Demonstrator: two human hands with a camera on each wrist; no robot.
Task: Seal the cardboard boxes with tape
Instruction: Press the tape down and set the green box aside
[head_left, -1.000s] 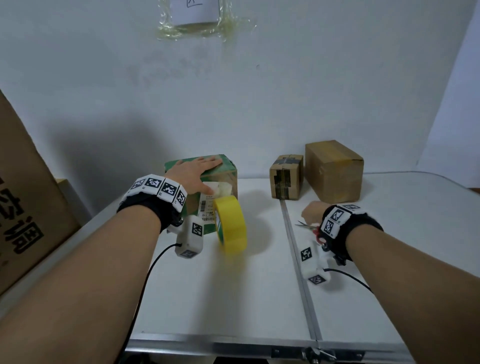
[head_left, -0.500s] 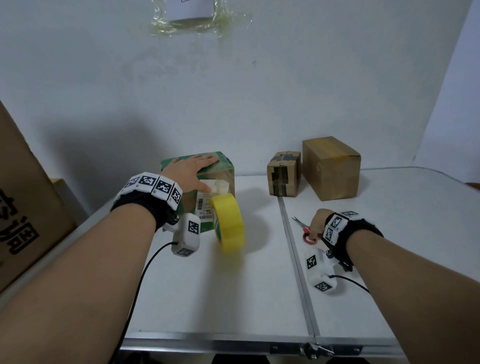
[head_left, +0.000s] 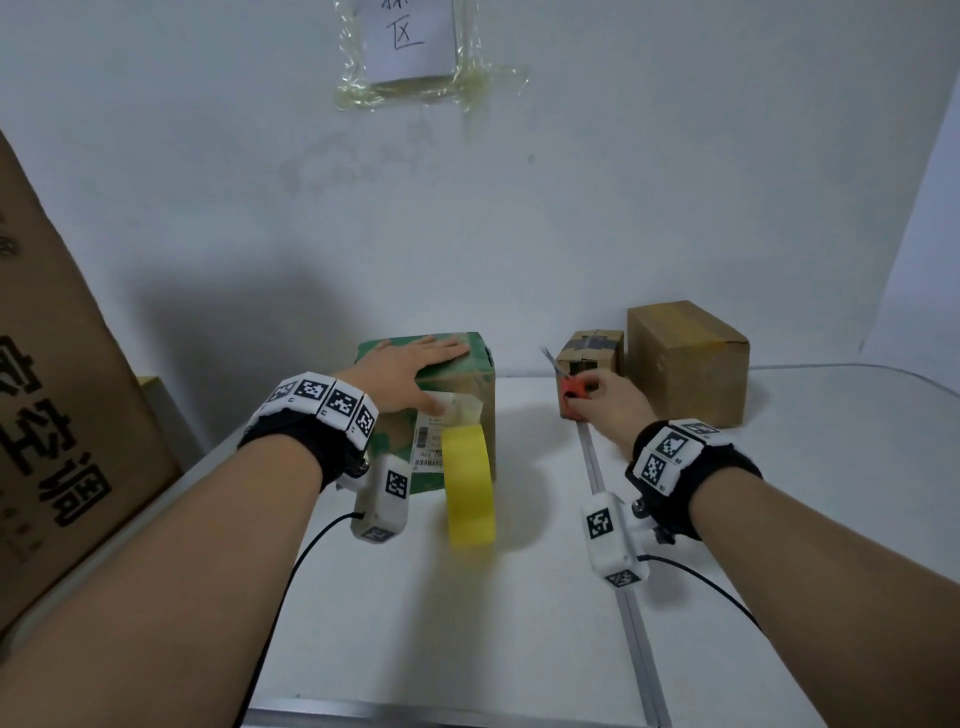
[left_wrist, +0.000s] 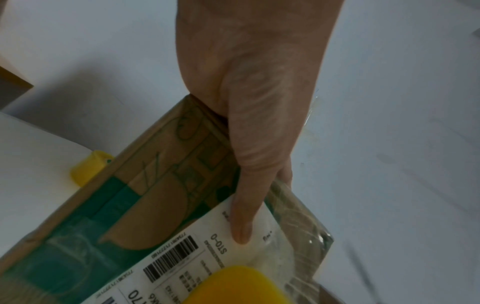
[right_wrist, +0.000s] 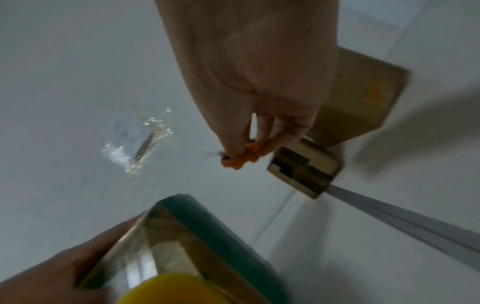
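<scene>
- My left hand (head_left: 402, 366) lies flat on the green box (head_left: 470, 395), thumb pressing the clear tape on its front.
- The yellow tape roll (head_left: 467, 486) hangs in front of the green box.
- My right hand (head_left: 608, 402), right of that box, grips red-handled scissors (head_left: 571, 387).
- Risk: cutting one-handed could tug the tape loose, since only my thumb anchors it.

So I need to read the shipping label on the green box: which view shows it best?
The left wrist view: the shipping label fills the lower frame, barcode and print visible, with the left hand thumb pressing on it. The head view shows the label small, partly behind the yellow tape roll. The right wrist view is too blurred to show it.
</scene>
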